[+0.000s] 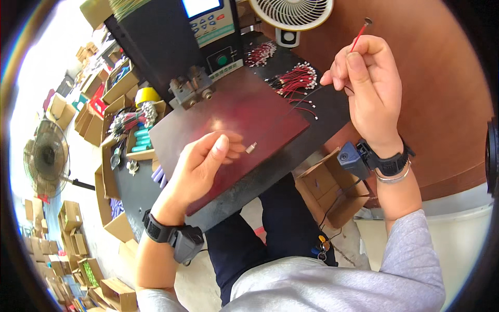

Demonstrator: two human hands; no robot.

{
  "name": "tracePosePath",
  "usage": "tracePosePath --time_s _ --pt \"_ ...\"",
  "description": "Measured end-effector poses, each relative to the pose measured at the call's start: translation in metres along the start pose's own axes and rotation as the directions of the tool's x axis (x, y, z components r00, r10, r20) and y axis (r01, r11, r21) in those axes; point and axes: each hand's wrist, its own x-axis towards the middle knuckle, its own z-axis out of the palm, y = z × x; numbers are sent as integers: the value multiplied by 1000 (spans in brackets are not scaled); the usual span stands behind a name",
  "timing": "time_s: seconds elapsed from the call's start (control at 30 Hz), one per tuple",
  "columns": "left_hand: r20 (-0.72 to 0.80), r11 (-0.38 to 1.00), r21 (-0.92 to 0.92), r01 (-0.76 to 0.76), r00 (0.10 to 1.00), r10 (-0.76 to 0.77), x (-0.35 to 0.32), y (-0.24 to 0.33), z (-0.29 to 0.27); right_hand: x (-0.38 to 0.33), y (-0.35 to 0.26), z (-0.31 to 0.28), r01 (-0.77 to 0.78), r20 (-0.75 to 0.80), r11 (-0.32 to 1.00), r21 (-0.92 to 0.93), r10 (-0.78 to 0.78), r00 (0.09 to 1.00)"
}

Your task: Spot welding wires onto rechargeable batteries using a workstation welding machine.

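Raised at the upper right, my right hand [371, 86] pinches a thin wire lead. Its red wire [358, 39] sticks up past the fingertips and ends in a small round dark disc [368, 21]. A dark strand runs from the same hand down to the left. A small white connector [251, 148] hangs over the dark red work surface [270, 114], just beyond my left fingertips. My left hand [205, 158] is open above that surface, its fingers stretched out and thumb apart; nothing visible is in it.
Behind the work surface stands a black bench machine [221, 34] with a screen, buttons and a metal press head [192, 91]. Bundles of red wires [296, 78] lie to its right, near a white fan [291, 13]. Cardboard boxes [332, 184] stand below and along the left.
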Motion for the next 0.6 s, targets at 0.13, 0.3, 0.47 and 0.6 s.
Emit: tracePosePath --time_s 0.13,0.3,0.47,0.6 --pt "197 728 -598 336 942 -273 -13 17 9 -12 5 17 -22 45 1000 -20 23 999" --pt "24 741 -608 285 940 -341 -29 12 8 -27 22 30 -124 116 992 -24 126 985" --pt "-210 930 -241 277 921 -329 -38 10 3 -37 20 56 388 348 629 -673 -194 917" --pt "-212 987 24 157 966 -149 -41 9 7 -55 -3 93 333 624 887 -320 -67 779"
